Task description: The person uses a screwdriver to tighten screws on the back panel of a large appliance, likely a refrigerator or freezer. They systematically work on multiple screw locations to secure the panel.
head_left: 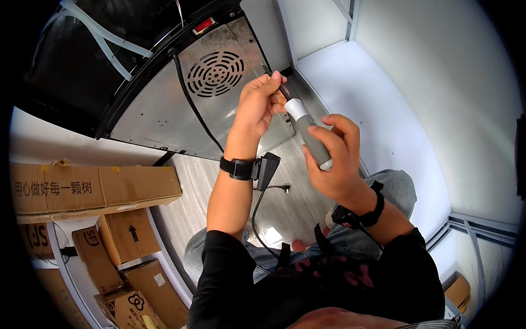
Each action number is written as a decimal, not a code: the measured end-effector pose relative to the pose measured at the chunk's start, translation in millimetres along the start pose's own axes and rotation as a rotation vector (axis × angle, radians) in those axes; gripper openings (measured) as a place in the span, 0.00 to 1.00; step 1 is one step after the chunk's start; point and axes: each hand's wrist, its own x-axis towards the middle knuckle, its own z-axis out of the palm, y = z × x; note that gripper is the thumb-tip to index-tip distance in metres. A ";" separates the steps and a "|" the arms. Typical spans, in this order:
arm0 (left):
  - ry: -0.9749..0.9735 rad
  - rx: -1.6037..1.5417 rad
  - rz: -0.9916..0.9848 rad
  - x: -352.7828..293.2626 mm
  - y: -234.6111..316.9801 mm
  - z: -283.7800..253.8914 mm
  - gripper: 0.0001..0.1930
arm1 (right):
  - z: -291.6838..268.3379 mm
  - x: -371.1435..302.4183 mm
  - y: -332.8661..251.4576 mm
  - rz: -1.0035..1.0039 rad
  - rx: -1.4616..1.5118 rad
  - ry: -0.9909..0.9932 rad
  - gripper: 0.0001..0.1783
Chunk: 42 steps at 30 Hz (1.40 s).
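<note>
A screwdriver (314, 140) with a grey handle and a white collar slants up and to the left. My right hand (342, 164) is closed on its handle, the thumb and fingers on either side of the grip. Farther up, my left hand (257, 104) pinches the dark shaft between thumb and fingers. The tip points at the right edge of a grey metal panel (164, 115), where my fingers partly cover it. Whether it touches a screw I cannot tell. Round vent slots are cut into this panel, on the back of a black machine (71, 71).
A black power cord (190, 98) hangs from the machine past my left forearm, near a red switch (204, 26). Cardboard boxes (131, 236) are stacked on the left. A white shelf (378, 104) runs along the right. A cable with a small plug (285, 188) hangs above the wood-look floor (192, 192).
</note>
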 end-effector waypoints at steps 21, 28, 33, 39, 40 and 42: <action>-0.011 -0.098 0.040 2.4 -7.2 2.8 0.13 | -0.4 -4.0 5.2 0.190 0.244 -0.055 0.29; 0.087 -0.043 0.046 6.8 -6.5 -1.1 0.12 | 3.0 -6.8 8.7 0.036 0.005 -0.012 0.25; 0.023 -0.122 0.087 8.6 -9.8 -6.5 0.11 | -0.7 -2.1 2.5 0.124 0.126 0.034 0.25; -0.006 -0.178 0.091 7.9 -11.7 -4.3 0.13 | -0.5 -7.5 9.4 0.343 0.338 -0.015 0.25; -0.018 -0.183 0.097 7.3 -11.3 -4.4 0.14 | -0.1 -6.4 10.5 0.301 0.300 -0.006 0.24; 0.024 -0.164 0.088 4.5 -8.5 0.0 0.14 | -0.4 -5.3 10.2 0.235 0.218 0.008 0.24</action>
